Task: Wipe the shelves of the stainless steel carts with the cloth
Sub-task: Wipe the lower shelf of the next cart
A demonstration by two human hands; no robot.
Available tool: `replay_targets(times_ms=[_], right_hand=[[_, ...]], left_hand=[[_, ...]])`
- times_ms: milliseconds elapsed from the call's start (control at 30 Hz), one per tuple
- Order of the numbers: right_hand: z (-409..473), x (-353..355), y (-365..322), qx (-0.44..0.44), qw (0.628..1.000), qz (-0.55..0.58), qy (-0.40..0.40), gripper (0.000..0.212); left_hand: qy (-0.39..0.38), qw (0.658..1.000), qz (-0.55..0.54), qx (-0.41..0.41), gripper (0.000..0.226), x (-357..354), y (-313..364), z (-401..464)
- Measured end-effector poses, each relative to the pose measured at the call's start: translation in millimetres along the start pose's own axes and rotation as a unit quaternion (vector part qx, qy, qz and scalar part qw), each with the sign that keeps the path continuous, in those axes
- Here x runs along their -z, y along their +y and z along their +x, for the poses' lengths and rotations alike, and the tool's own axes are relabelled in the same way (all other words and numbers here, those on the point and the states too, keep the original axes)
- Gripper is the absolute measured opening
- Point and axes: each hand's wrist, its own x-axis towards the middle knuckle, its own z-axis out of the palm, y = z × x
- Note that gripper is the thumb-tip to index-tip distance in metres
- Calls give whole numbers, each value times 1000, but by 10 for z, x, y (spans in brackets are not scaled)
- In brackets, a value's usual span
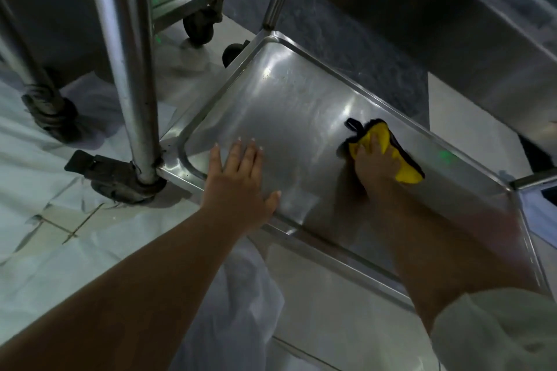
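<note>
1. Left hand (241, 178): fingers straight, flat on the bottom shelf (289, 105) at 9 o'clock
2. Right hand (376, 159): pressing the yellow cloth (381, 135) onto the shelf at 3 o'clock, fingers laid over it
3. Hands well apart

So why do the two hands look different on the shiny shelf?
The left hand lies flat with fingers spread and holds nothing; the right hand presses on the yellow cloth. The left hand is near the shelf's front corner; the right hand is farther in. Both touch the same shelf.

Pale sleeve (497, 331), bare forearms
</note>
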Motion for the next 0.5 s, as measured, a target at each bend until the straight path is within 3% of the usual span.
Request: replay_targets(times_ms=[100, 200, 367, 500], right_hand=[[-408, 27, 201, -10, 998, 67, -2, 56], [-1005, -51, 319, 2, 998, 63, 9, 52], [-1544, -117, 963, 194, 981, 8, -5, 54], [-1572, -108, 1778, 124, 992, 28, 23, 54]], left_hand=[[-5, 1000, 2, -1, 85, -9, 70, 17], [-23, 1000, 13, -1, 85, 6, 128, 71], [-38, 999, -13, -10, 79, -2, 94, 115], [-54, 998, 15, -13, 74, 21, 76, 123]])
